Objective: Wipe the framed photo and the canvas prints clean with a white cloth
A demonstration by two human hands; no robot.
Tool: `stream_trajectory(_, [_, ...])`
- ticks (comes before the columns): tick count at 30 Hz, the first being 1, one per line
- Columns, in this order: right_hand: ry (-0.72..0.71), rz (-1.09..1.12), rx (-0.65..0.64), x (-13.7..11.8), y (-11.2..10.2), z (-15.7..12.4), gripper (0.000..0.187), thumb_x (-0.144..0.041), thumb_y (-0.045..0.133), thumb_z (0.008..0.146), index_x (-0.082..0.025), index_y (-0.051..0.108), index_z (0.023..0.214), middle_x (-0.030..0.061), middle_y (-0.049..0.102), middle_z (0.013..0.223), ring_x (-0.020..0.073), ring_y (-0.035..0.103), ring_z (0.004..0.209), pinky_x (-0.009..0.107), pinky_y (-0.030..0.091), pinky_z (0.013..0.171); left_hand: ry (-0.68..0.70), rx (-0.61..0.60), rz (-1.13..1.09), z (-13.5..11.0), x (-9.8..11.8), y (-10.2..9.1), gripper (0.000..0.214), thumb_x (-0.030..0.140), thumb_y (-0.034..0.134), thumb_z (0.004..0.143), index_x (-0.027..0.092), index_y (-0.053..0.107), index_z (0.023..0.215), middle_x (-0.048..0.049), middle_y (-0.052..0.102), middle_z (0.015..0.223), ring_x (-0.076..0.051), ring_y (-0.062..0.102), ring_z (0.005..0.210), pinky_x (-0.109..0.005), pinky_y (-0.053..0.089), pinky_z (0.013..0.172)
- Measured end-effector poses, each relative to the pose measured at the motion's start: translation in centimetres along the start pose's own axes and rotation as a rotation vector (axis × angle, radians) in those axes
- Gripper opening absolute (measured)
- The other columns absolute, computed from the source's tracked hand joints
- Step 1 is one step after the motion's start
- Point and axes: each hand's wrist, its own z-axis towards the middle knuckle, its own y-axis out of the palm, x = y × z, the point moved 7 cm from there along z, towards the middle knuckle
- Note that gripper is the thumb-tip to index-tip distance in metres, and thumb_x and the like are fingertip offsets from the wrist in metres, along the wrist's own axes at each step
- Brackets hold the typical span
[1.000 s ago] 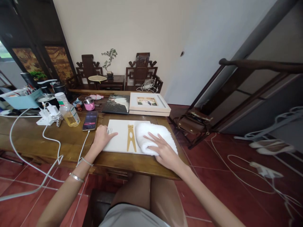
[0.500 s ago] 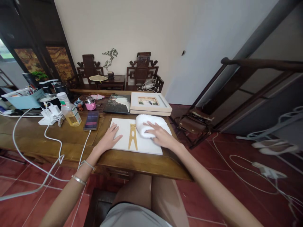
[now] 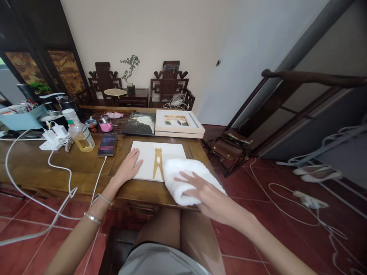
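A white board or canvas [image 3: 146,152] bearing a tan long-legged animal figure [image 3: 158,160] lies flat on the wooden table [image 3: 120,183]. My left hand [image 3: 129,165] rests on the board's left edge, fingers stretched out. Under my right hand [image 3: 202,189] is a folded white fluffy towel [image 3: 186,170], which the hand grips with its thumb tucked beneath my view. The towel covers the board's lower right corner and reaches over the table's front edge.
Behind the board lie a framed picture [image 3: 179,124] and a dark bird painting [image 3: 140,124]. To the left are a phone [image 3: 107,144] on a cable, a pink cup [image 3: 106,124], a bottle [image 3: 82,133] and a power strip [image 3: 54,139]. A brown bag [image 3: 229,147] sits at right.
My right hand has drawn the towel toward me, from the board's upper right down to its lower right corner. My left hand stays at the board's left edge. The view has shifted slightly.
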Motion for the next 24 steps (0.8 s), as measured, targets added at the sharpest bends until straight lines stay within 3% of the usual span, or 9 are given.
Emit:
stream_trajectory(3, [0.027,-0.019,0.015,2.2,-0.3,2.0,0.064,0.006,0.037,0.057,-0.022,0.066,0.106,0.0047,0.049,0.141,0.0239,0.029,0.138,0.051,0.031,0.110,0.022,-0.008,0.030,0.0,-0.2,0.0,0.052,0.041,0.055,0.082,0.012,0.055,0.126,-0.0155,0.042,0.145,-0.026,0.030,0.140,-0.039,0.016,0.117])
stream_trajectory(9, [0.114,-0.032,0.032,10.6,-0.5,9.7,0.057,-0.001,0.039,0.066,-0.016,0.064,0.114,0.0115,0.062,0.125,0.0291,0.052,0.122,0.046,0.043,0.098,0.080,-0.082,0.326,0.1,-0.6,0.5,0.054,0.041,0.041,0.090,0.010,0.046,0.133,-0.0154,0.038,0.148,-0.025,0.029,0.140,-0.043,0.022,0.116])
stream_trajectory(13, [0.138,-0.035,0.060,12.9,-0.4,12.0,0.055,0.000,0.039,0.069,-0.015,0.064,0.116,0.0109,0.063,0.124,0.0287,0.049,0.125,0.046,0.039,0.102,0.074,-0.089,0.371,0.1,-0.7,0.6,0.057,0.041,0.039,0.091,0.006,0.044,0.135,-0.0175,0.037,0.148,-0.025,0.029,0.140,-0.042,0.023,0.117])
stream_trajectory(17, [0.135,-0.028,0.047,11.2,0.1,9.8,0.057,0.001,0.039,0.067,-0.016,0.063,0.116,0.0106,0.058,0.131,0.0291,0.035,0.135,0.055,0.029,0.108,0.062,-0.089,0.372,0.2,-0.7,0.8,0.058,0.041,0.039,0.091,0.004,0.043,0.136,-0.0183,0.036,0.148,-0.025,0.028,0.141,-0.042,0.022,0.117])
stream_trajectory(24, [0.042,0.066,-0.064,2.2,-0.4,1.6,0.060,0.004,0.037,0.059,-0.021,0.067,0.104,0.0061,0.041,0.147,0.0250,0.024,0.140,0.053,0.023,0.113,0.060,-0.087,0.381,0.1,-0.5,1.0,0.057,0.039,0.038,0.091,0.003,0.043,0.136,-0.0188,0.035,0.148,-0.026,0.027,0.141,-0.043,0.022,0.117])
